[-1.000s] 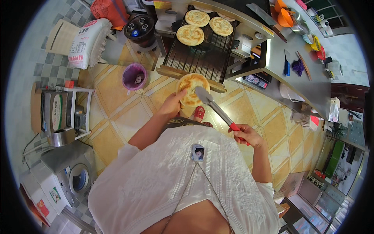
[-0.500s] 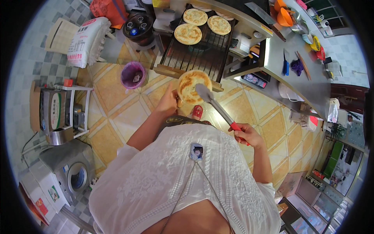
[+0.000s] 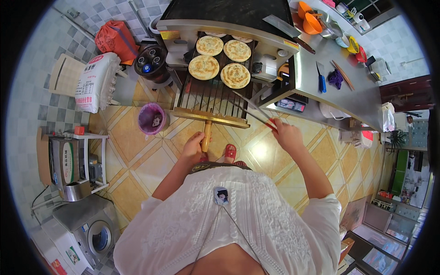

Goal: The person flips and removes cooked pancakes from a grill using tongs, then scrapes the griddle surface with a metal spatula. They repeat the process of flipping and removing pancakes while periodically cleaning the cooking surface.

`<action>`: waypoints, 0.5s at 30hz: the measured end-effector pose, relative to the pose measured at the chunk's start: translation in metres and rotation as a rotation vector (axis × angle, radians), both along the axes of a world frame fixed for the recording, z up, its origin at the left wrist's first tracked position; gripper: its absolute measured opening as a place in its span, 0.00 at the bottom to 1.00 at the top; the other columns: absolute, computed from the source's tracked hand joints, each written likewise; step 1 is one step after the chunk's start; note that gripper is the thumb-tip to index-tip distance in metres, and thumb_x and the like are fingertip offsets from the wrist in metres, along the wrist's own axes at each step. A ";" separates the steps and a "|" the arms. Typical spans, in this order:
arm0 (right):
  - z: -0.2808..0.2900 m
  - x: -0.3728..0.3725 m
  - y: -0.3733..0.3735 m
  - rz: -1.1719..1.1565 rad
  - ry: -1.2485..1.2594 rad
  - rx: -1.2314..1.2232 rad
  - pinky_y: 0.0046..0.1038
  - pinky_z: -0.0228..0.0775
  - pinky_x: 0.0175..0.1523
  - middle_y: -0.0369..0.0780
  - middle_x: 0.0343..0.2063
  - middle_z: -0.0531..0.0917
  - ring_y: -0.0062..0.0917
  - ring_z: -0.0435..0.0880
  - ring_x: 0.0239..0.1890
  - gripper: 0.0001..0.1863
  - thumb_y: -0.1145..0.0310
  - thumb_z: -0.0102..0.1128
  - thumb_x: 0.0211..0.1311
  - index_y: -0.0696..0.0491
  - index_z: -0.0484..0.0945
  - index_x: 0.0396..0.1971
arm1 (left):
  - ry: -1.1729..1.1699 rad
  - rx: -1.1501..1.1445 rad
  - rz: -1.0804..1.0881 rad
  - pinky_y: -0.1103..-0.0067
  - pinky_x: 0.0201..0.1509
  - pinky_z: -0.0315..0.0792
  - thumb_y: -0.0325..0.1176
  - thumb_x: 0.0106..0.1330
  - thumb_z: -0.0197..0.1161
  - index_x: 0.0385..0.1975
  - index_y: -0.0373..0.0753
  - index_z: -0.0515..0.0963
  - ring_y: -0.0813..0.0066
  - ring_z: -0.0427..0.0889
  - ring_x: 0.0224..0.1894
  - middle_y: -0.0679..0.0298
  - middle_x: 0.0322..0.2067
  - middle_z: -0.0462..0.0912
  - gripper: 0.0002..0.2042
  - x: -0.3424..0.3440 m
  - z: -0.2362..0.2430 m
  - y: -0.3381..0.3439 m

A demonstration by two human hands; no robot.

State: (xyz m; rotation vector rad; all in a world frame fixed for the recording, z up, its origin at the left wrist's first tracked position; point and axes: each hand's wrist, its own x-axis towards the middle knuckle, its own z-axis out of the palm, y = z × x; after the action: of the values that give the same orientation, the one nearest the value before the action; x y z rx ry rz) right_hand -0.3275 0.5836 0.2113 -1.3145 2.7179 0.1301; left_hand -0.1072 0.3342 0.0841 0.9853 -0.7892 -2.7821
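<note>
My left hand (image 3: 193,149) grips the wooden handle (image 3: 207,130) of a pulled-out metal grill tray (image 3: 197,101) at the oven. Several round browned flatbreads lie on it, with one (image 3: 235,75) at the front right. My right hand (image 3: 287,137) is closed on the red grips of metal tongs (image 3: 254,108), whose long arms reach over the tray's front right part, just below that flatbread, with no flatbread between them.
A steel counter (image 3: 348,105) with knives, wooden sticks and bowls stands right of the oven (image 3: 220,25). To the left are a purple bin (image 3: 151,120), a black round appliance (image 3: 151,62), a white sack (image 3: 96,82), a machine on a rack (image 3: 68,165) and a washing machine (image 3: 85,231).
The flatbread that was at the tongs' head now lies on the tray's front right. My right hand and tongs have moved forward and up; my left hand is lower, on the handle.
</note>
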 end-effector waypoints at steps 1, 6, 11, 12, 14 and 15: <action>0.004 0.002 0.001 -0.013 -0.137 -0.030 0.30 0.73 0.23 0.44 0.21 0.79 0.33 0.82 0.21 0.16 0.61 0.57 0.56 0.56 0.71 0.40 | -0.004 -0.004 0.006 0.76 0.48 0.69 0.31 0.66 0.52 0.35 0.36 0.69 0.64 0.77 0.41 0.55 0.41 0.77 0.06 0.000 -0.004 -0.001; 0.013 -0.002 -0.027 -0.543 -1.132 -0.192 0.21 0.61 0.16 0.37 0.17 0.76 0.18 0.72 0.14 0.15 0.60 0.58 0.57 0.57 0.74 0.34 | -0.057 -0.138 0.015 0.76 0.41 0.72 0.32 0.64 0.55 0.38 0.37 0.67 0.66 0.79 0.37 0.54 0.40 0.78 0.07 -0.007 -0.011 0.004; -0.010 -0.012 -0.045 -0.713 -1.504 -0.345 0.15 0.52 0.14 0.33 0.17 0.72 0.11 0.64 0.12 0.16 0.59 0.54 0.61 0.58 0.72 0.38 | -0.250 -0.306 -0.093 0.83 0.24 0.67 0.37 0.58 0.63 0.36 0.38 0.67 0.80 0.75 0.24 0.63 0.28 0.79 0.14 -0.024 -0.017 0.010; -0.015 -0.014 -0.050 -0.740 -1.593 -0.381 0.15 0.51 0.13 0.33 0.18 0.72 0.11 0.63 0.12 0.16 0.59 0.53 0.62 0.58 0.72 0.39 | -0.251 -0.343 -0.132 0.83 0.23 0.67 0.37 0.59 0.63 0.35 0.38 0.67 0.81 0.73 0.22 0.65 0.26 0.77 0.13 -0.025 -0.024 0.010; -0.026 -0.018 -0.064 -0.773 -1.736 -0.446 0.14 0.50 0.13 0.33 0.18 0.71 0.11 0.61 0.11 0.17 0.59 0.52 0.64 0.58 0.72 0.40 | -0.252 -0.416 -0.213 0.84 0.20 0.65 0.37 0.60 0.61 0.34 0.38 0.68 0.82 0.70 0.18 0.67 0.22 0.74 0.12 -0.026 -0.037 0.010; -0.031 -0.019 -0.074 -0.779 -1.792 -0.480 0.13 0.49 0.13 0.33 0.18 0.71 0.10 0.60 0.11 0.17 0.59 0.52 0.64 0.59 0.72 0.41 | -0.256 -0.451 -0.217 0.84 0.19 0.64 0.37 0.60 0.61 0.33 0.38 0.68 0.82 0.69 0.17 0.68 0.21 0.73 0.11 -0.027 -0.040 0.012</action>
State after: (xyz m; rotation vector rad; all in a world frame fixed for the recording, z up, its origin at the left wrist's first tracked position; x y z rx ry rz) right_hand -0.3463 0.5098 0.1802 0.0389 1.3401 -1.1530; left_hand -0.1338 0.3461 0.0436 1.2300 -1.5573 -2.4781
